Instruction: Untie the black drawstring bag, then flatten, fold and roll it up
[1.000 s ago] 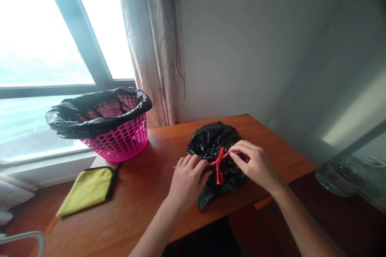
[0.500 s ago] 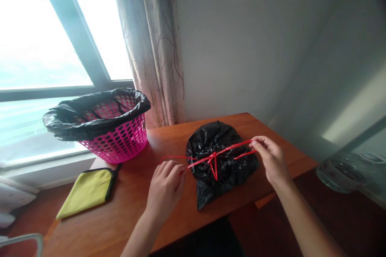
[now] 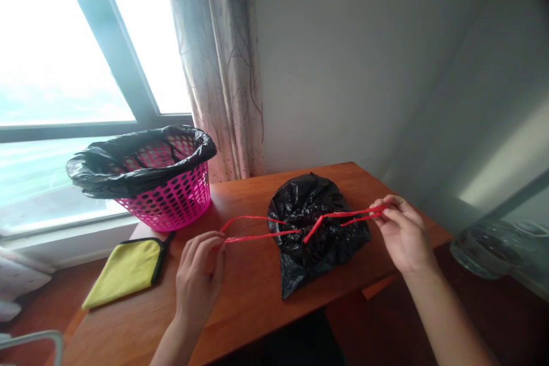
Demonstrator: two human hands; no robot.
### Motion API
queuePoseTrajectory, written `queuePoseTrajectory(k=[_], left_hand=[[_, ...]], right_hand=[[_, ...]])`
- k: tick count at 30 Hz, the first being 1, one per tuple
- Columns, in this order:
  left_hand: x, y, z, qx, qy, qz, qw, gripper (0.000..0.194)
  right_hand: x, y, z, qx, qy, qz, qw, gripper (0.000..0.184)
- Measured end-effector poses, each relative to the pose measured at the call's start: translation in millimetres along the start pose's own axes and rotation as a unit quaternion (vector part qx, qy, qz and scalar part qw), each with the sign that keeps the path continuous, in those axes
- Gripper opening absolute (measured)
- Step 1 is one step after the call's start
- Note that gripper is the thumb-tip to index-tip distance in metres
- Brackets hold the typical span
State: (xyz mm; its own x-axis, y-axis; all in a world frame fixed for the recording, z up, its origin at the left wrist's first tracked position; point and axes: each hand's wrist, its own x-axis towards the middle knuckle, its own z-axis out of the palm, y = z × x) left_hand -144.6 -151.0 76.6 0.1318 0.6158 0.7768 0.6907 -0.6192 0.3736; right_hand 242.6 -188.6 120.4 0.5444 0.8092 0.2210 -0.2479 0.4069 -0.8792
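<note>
A black plastic garbage bag [image 3: 317,263] lies gathered on the wooden table, its mouth drawn together. Red drawstrings [image 3: 261,235] come out of it to both sides. My left hand [image 3: 199,271], left of the bag, pinches one red loop between thumb and fingers. Over the table's right part, my right hand [image 3: 403,234] is closed on the other red loop. Both loops are stretched out from the bag, and a short bent piece of red string stands up over its middle.
A pink perforated basket [image 3: 171,203] lined with a black bag stands at the table's back left. In front of it lies a folded yellow cloth [image 3: 124,274] with dark edging. A clear plastic container [image 3: 484,251] is beyond the table's right edge. Window, curtain [image 3: 223,80] and wall are behind.
My hands have moved farther apart, the left one leftward and the right one rightward. The red crossing over the bag's middle has come loose, and the strings now run separately to each side.
</note>
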Motion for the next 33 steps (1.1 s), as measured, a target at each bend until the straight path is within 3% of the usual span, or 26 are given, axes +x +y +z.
queuePoseTrajectory(k=[3,6,9,12,17,22,26,28,30,33], left_hand=[[-2.5,-5.5,-7.0,0.0,0.002,0.006,1.0,0.016],[-2.2,-2.9,-11.5,-0.009,-0.043,0.029,0.999,0.018],[3.0,8.5,-11.9,-0.016,-0.059,0.052,0.997,0.025],[13.0,26.4,-8.5,-0.012,-0.045,0.058,0.997,0.027],[35.6,61.9,4.4,-0.041,-0.095,0.059,0.993,0.02],[51.7,86.0,31.1,0.004,-0.25,0.066,0.966,0.014],[49.0,86.9,53.1,0.032,-0.321,0.104,0.941,0.012],[44.8,84.1,59.8,0.035,-0.335,0.116,0.934,0.01],[41.0,81.5,63.3,0.032,-0.344,0.125,0.93,0.006],[37.9,80.0,64.9,0.029,-0.349,0.141,0.926,0.008]], right_hand=[[-5.3,-6.5,-8.9,-0.003,-0.026,0.0,1.0,0.017],[-9.0,-9.6,-18.1,-0.073,-0.072,-0.019,0.995,0.021],[-9.1,-12.4,-20.9,-0.156,-0.079,-0.081,0.981,0.024],[-9.5,-20.7,-9.1,-0.246,-0.095,-0.155,0.952,0.022],[-18.4,-40.9,39.4,-0.402,-0.213,-0.249,0.855,0.014],[-25.3,-33.2,85.1,-0.512,-0.376,-0.299,0.712,0.019],[-25.8,-7.0,101.5,-0.639,-0.408,-0.268,0.594,0.026],[-23.9,3.8,102.7,-0.684,-0.408,-0.254,0.549,0.025],[-20.7,10.2,100.5,-0.712,-0.397,-0.244,0.525,0.022],[-15.5,12.7,94.3,-0.728,-0.361,-0.234,0.534,0.024]])
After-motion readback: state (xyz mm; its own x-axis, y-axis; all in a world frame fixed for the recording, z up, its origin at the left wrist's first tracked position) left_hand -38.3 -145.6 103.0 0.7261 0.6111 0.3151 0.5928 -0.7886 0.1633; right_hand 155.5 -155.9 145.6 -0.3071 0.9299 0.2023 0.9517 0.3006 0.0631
